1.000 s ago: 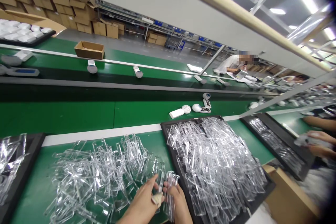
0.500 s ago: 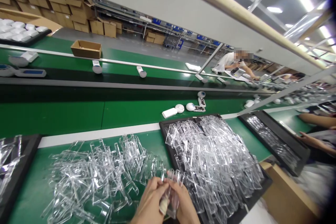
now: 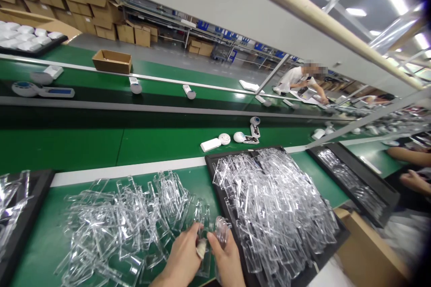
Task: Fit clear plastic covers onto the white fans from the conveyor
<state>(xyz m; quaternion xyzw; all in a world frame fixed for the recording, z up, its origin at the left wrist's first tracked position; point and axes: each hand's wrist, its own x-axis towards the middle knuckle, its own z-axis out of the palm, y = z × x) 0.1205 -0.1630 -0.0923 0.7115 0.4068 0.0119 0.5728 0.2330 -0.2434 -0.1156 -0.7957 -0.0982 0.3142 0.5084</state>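
Note:
My left hand (image 3: 183, 253), with a pale cover on one fingertip, is closed on clear plastic pieces (image 3: 204, 265) at the near edge of the green bench. Close beside it, my right hand (image 3: 226, 255) grips a small stack of clear plastic pieces (image 3: 222, 228), their rounded ends rising above the fingers. A loose pile of clear plastic pieces (image 3: 114, 219) spreads out left of my hands. To the right, a black tray (image 3: 209, 159) is heaped with many more, lying mostly in rows.
Beyond the bench, a green conveyor (image 3: 67, 143) carries white handheld devices (image 3: 211, 145). Another black tray (image 3: 387, 188) lies right, near a co-worker's hand (image 3: 415, 181). An open cardboard box (image 3: 367, 246) stands below. A small brown box (image 3: 112, 63) is across the line.
My hands have moved apart, the left one leftward, each with clear plastic pieces in it. The devices on the near conveyor have shifted left; those on the far line have shifted right.

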